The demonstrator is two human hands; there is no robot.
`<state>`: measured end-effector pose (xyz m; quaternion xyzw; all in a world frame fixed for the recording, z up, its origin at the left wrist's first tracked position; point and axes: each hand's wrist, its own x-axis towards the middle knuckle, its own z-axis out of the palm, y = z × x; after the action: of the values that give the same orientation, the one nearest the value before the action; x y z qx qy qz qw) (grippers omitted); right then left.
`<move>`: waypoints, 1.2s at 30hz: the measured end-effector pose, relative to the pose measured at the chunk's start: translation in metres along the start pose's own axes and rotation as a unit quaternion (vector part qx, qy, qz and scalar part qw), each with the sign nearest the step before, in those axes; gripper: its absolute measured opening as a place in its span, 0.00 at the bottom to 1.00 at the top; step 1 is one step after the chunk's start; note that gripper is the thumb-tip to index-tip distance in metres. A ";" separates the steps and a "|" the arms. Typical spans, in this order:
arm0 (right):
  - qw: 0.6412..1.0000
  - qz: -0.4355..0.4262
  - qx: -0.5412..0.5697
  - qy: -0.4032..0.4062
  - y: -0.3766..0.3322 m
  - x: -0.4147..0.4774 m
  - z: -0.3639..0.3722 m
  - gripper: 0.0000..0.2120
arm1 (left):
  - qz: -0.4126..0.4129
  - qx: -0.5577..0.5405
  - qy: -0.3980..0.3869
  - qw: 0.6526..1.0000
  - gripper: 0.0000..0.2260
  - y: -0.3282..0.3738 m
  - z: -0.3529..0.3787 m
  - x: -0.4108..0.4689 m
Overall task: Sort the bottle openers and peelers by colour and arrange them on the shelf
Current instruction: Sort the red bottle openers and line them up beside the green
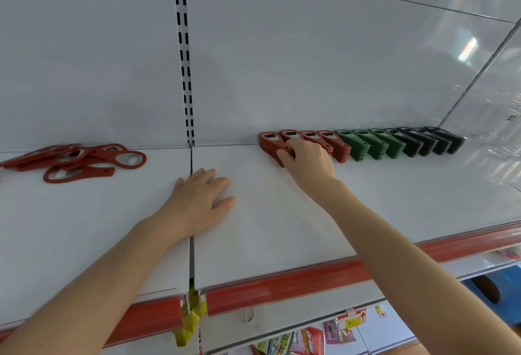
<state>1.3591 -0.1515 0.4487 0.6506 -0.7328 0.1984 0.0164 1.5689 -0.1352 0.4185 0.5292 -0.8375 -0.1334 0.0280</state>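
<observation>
- Right hand (308, 158) is reaching to the back of the shelf (282, 227). Its fingers (293, 144) are curling over the top of the leftmost red stack (269, 143), with the thumb pressing the stack's near-left side. This is reading as a clamp on that stack, though the palm is covering the actual contact.
- Left hand (197, 202) is lying flat on the shelf, fingers straight and slightly apart, holding nothing. It is straddling the seam (191, 157) between the two shelf boards.
- The sorted row is running rightward from the right fingers along the back wall: more red, then green stacks (366, 143), then black stacks (431, 140), each leaning on and touching the next.
- Loose red bottle openers (73, 160) are lying in a heap well to the left of the left fingers and a little further back. Their long axes are lying roughly left-right, with the ring ends mixed.
- Judgement: the left hand is sitting nearer the heap, so the next fetch is likely calling for a reach leftward and back from those fingers. The row's open end is lying just left of the right fingers.
- Hard to make out:
  - whether the row pieces are openers or peelers;
  - how many pieces each stack is holding;
  - the heap's left edge, which the frame is cutting off;
  - the far black stacks, which are blurring by the clear side panel (479, 78).
</observation>
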 end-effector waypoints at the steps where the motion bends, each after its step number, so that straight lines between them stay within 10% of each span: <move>1: 1.000 -0.012 -0.002 0.007 -0.001 -0.004 -0.006 0.12 | -0.001 0.014 -0.001 1.000 0.23 0.000 -0.004 -0.001; 12: 0.969 -0.182 0.158 -0.048 -0.065 -0.022 -0.022 0.16 | -0.007 0.012 0.185 0.983 0.23 -0.017 -0.051 -0.083; 21: 0.934 -0.302 0.142 -0.126 -0.193 -0.016 0.030 0.15 | -0.164 -0.024 0.249 0.954 0.24 -0.110 -0.047 -0.181; 28: 0.964 -0.173 0.002 -0.200 -0.249 0.014 0.085 0.17 | -0.163 -0.054 0.251 0.953 0.15 -0.176 -0.053 -0.212; 36: 0.985 -0.069 0.088 -0.130 -0.250 0.002 0.076 0.09 | -0.044 -0.095 0.257 0.961 0.11 -0.221 -0.060 -0.200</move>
<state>1.6164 -0.1957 0.4463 0.7184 -0.6621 0.1744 -0.1226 1.8624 -0.0579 0.4396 0.5766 -0.7616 -0.0727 0.2865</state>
